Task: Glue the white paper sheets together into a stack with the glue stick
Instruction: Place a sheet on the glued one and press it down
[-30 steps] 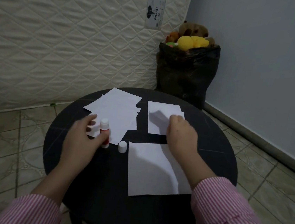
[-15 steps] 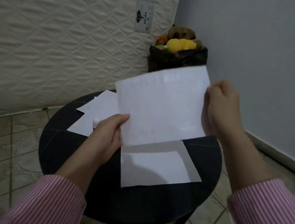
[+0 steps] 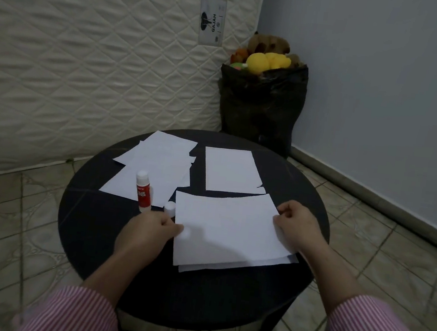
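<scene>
Holding the top sheet by both side edges: left hand pinches the left edge, right hand pinches the right. It lies slightly askew on another sheet at the table's near right. Glue stick stands upright, uncapped, left of it; cap beside. Loose sheets far left, one sheet far centre.
</scene>
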